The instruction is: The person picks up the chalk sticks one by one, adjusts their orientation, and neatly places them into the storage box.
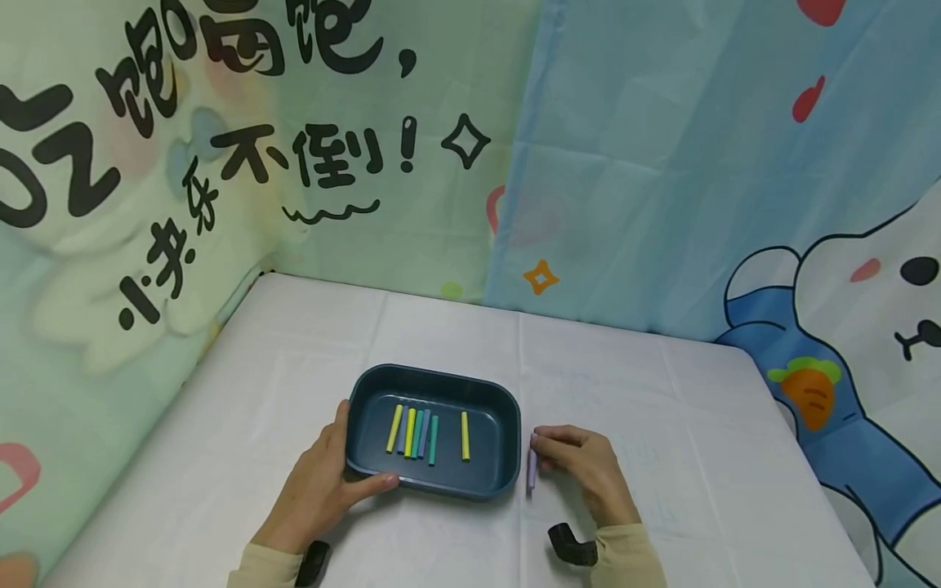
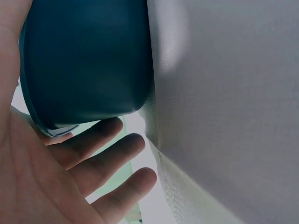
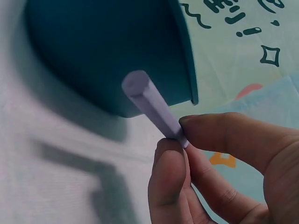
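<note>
A dark blue tray [image 1: 481, 487] stands on the white-covered table, with several yellow, blue and green chalk sticks [image 1: 465, 437] lying in it. My left hand [image 1: 323, 482] holds the tray's near left corner, thumb along the near rim and fingers at the left side. In the left wrist view those fingers [image 2: 110, 151] are spread by the tray wall [image 2: 88, 60]. Just off the tray's right side, my right hand [image 1: 584, 465] pinches a purple chalk stick [image 1: 532, 474] at one end between thumb and fingertips. Its free end points towards the camera in the right wrist view [image 3: 152, 102].
Most of the sticks lie side by side left of the tray's middle; one yellow stick lies apart on the right. Printed cloth [image 1: 625, 163] hangs behind the table [image 1: 625, 384]. A black wrist mount [image 1: 572, 545] shows by the right sleeve.
</note>
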`<state>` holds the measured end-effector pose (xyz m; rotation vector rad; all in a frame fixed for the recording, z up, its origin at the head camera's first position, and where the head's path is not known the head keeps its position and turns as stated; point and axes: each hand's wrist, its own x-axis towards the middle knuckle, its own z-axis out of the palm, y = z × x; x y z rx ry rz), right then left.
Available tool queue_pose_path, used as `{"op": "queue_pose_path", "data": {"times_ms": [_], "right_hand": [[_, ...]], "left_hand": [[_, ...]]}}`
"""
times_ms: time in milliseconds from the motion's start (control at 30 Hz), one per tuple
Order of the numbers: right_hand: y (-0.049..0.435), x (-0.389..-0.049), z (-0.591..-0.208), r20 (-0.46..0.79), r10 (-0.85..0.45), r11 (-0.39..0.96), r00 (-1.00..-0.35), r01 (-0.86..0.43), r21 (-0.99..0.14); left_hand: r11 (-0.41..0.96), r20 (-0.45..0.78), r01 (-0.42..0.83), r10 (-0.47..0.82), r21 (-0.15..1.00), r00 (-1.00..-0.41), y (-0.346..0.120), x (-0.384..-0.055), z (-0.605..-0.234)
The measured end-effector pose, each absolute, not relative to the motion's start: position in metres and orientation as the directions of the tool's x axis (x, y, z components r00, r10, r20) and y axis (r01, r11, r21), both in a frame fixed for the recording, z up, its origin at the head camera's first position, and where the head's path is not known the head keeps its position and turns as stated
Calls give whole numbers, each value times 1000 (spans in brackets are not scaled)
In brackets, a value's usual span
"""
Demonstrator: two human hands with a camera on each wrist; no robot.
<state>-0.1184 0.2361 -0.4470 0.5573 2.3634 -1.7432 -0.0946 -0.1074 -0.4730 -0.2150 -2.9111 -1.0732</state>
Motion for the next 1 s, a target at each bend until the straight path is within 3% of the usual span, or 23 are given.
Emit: {"op": "queue_pose_path", "data": {"times_ms": [233, 1000], "right_hand": [[233, -121, -437, -348, 196, 180, -917, 383, -906], [198, -133, -412, -257, 124, 196, -959, 277, -940]], "left_hand": [[751, 79, 141, 118, 645, -990, -107, -95, -472], [750, 79, 146, 124, 645, -989, -108, -94, -471]]}}
